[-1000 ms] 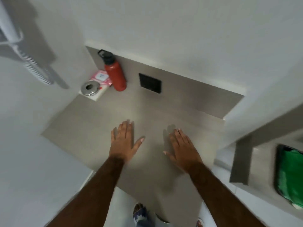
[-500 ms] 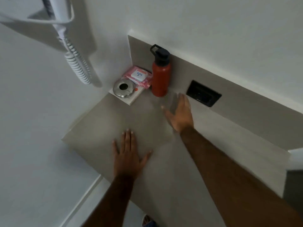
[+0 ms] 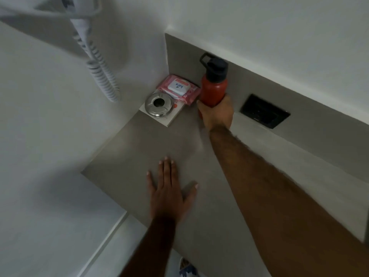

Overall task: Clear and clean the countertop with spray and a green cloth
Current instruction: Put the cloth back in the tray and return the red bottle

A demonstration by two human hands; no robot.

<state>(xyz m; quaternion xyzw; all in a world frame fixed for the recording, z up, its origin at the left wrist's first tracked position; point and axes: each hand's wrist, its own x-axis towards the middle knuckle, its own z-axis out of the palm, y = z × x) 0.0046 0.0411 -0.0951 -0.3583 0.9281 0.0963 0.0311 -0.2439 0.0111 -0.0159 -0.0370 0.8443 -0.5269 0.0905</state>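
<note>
A grey countertop fills the middle of the view. At its far corner stands a red water bottle with a black lid, upright against the backsplash. My right hand is wrapped around the bottle's lower part. My left hand lies flat on the counter near its front edge, fingers spread, holding nothing. Left of the bottle lies a pink pack of wipes, and in front of it a round metal ashtray on a white pad. No spray or green cloth is in view.
A black socket plate is set in the backsplash right of the bottle. A white coiled cord hangs on the left wall above the corner. White walls close in the counter on the left and back.
My right hand has reached forward from the open counter and closed around the red bottle. My left hand stays flat on the counter. The view has moved closer to the corner.
</note>
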